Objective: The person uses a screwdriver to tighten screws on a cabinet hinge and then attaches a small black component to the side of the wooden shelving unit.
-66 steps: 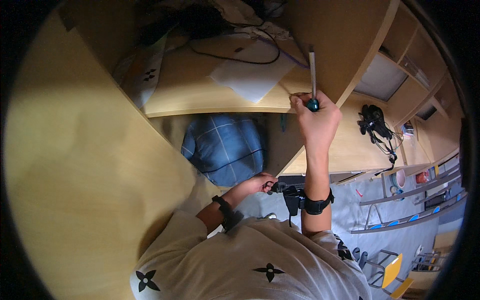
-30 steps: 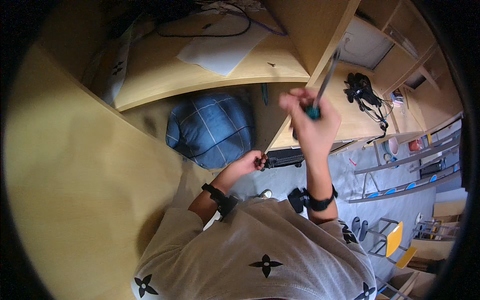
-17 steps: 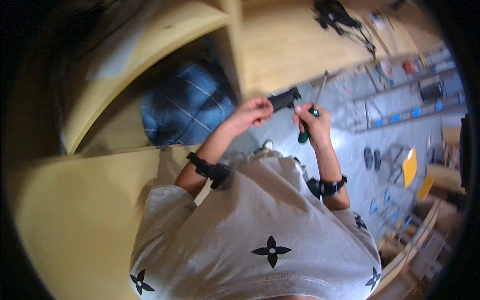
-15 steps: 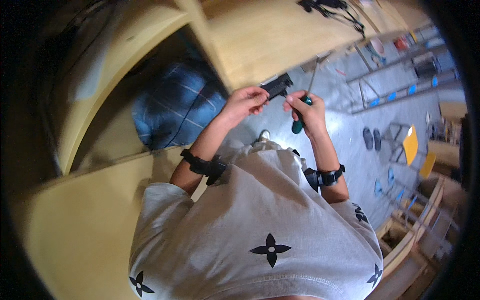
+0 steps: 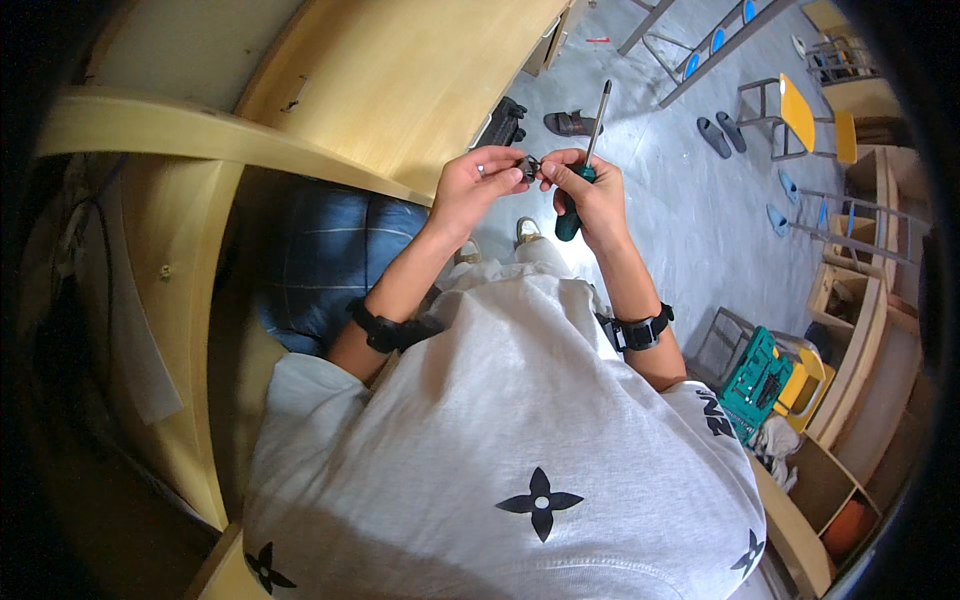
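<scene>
- Pinching a small dark part [image 5: 529,170], L hand [image 5: 472,196] has thumb + fingers closed on it, upper mid of frame; too small to tell what it is
- R hand [image 5: 597,200] gripping a green-handled screwdriver [image 5: 587,173], handle low in the palm, shaft pointing to top of frame; its thumb + forefinger are right at the part's edge, can't tell if touching
- Step in hand: prob. working the part w/ fingertips of both hands; driver tip is well apart from it, so no screwing rn by the look of it
- Next move seems to call for a steady L pinch + free R fingertips, driver tucked out of the way; part could slip & drop
- Pale wood desk [image 5: 400,60] upper L, blue checked bundle [image 5: 335,255] under it at mid L
- Grey floor [image 5: 660,220] center to upper R, w/ dark wheeled case [image 5: 505,122] by desk edge, dark sandal [image 5: 570,124] near it
- Yellow-seat chair [image 5: 797,113] + grey slippers [image 5: 713,138] upper R; green tool case [image 5: 752,385] lower R, next to wood shelving [image 5: 847,375]
</scene>
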Demonstrator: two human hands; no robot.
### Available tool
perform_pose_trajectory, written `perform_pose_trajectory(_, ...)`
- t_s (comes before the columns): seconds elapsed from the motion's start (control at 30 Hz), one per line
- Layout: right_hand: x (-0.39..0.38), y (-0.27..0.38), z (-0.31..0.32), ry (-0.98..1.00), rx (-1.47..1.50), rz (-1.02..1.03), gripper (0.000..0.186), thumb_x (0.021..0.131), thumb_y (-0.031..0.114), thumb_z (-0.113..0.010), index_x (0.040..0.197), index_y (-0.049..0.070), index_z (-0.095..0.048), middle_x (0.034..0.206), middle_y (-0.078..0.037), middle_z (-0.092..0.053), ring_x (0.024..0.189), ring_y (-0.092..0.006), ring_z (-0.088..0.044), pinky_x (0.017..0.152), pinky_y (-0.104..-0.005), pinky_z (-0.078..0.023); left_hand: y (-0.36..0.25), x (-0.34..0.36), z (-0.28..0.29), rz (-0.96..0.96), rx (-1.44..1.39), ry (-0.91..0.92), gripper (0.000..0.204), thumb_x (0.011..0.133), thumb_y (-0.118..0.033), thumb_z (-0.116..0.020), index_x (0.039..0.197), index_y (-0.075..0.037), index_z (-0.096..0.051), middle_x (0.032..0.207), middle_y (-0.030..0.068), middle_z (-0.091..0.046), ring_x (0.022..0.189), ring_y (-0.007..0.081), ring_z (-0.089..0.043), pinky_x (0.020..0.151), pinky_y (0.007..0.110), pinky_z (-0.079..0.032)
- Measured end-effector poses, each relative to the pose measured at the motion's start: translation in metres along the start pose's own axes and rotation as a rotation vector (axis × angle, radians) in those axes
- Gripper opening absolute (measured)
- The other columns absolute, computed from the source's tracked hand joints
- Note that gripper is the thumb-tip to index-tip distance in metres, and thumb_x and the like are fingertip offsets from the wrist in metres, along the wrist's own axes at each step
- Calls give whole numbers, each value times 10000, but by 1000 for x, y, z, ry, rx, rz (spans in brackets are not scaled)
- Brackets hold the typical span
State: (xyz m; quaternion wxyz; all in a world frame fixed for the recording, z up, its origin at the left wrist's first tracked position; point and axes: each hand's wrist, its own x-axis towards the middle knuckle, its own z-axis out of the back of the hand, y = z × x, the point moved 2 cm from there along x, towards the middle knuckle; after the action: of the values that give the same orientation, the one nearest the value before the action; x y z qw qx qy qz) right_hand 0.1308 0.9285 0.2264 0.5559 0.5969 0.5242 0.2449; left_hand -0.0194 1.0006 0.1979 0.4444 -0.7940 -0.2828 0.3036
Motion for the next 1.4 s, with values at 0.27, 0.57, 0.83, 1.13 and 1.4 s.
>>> perform_pose_trajectory(0.27, -11, -16, -28, -205, -289, 115, 73, 811, 68, -659, 825, -3, -657, 620, -12, -580, 461, -60, -496, 409, -209, -396, -6, -9, 23, -27, 12, 114, 280, 849, 5, -585, 1119, 71, -548, 1036, 157, -620, 909, 210, -632, 830, 308, -528)
perform_pose_trajectory(0.57, -11, -17, -41, -171, -330, 186, 54, 808, 51, -658, 818, 0, -644, 666, -12, -591, 471, -60, -489, 411, -210, -387, -8, -9, 34, -16, -3, 120, 269, 855, -4, -587, 1110, 71, -551, 1023, 154, -626, 907, 208, -633, 824, 306, -533)
perform_pose_trajectory(0.83, -7, -22, -47, -117, -559, 335, 64, 805, 48, -656, 812, -11, -630, 709, -30, -595, 485, -66, -479, 431, -220, -383, 4, -16, 39, -125, 37, 50, 255, 842, 25, -585, 1093, 67, -559, 1001, 131, -635, 918, 188, -629, 818, 294, -528)
perform_pose_trajectory(1.13, -16, -15, -54, -74, -489, 148, 98, 809, 73, -671, 806, -15, -627, 645, -26, -576, 455, -65, -475, 413, -215, -372, 0, -37, 35, -310, 318, -49, 248, 834, 36, -590, 1081, 56, -578, 994, 102, -637, 900, 114, -611, 800, 238, -504)
perform_pose_trajectory(1.4, -17, -7, -50, 30, -326, 58, 122, 795, 94, -701, 787, 1, -624, 638, -17, -571, 461, -69, -487, 405, -207, -377, -9, -51, 23, -503, 400, -170, 212, 782, 41, -618, 994, 44, -621, 904, 117, -670, 843, 157, -658, 752, 275, -541)
